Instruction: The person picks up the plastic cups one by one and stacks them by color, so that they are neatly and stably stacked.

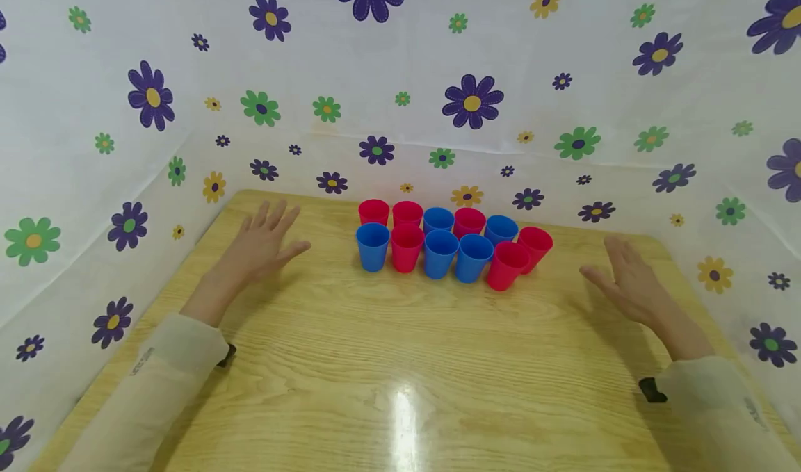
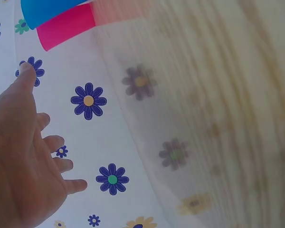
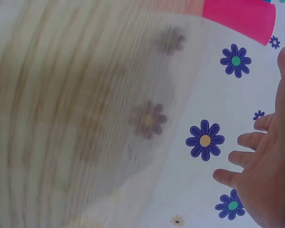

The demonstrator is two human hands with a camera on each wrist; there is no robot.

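Several red and blue plastic cups stand upright in two close rows toward the back of the wooden table, among them a front blue cup (image 1: 373, 248) at the left end and a front red cup (image 1: 507, 267) at the right. My left hand (image 1: 255, 244) is held to the left of the cups, fingers spread and touching nothing. Off to their right, my right hand (image 1: 632, 284) is likewise extended with nothing in it. In the left wrist view the left hand (image 2: 23, 156) shows its palm side, a pink-red cup (image 2: 66, 28) above it. The right wrist view shows the right hand (image 3: 270, 152) below a red cup (image 3: 240, 18).
A glossy wood-grain table (image 1: 388, 347) reflects a bright light near its front. White sheeting with printed flowers (image 1: 400, 55) rises behind the table and along both sides. Dark straps (image 1: 653, 390) show at the sleeve cuffs.
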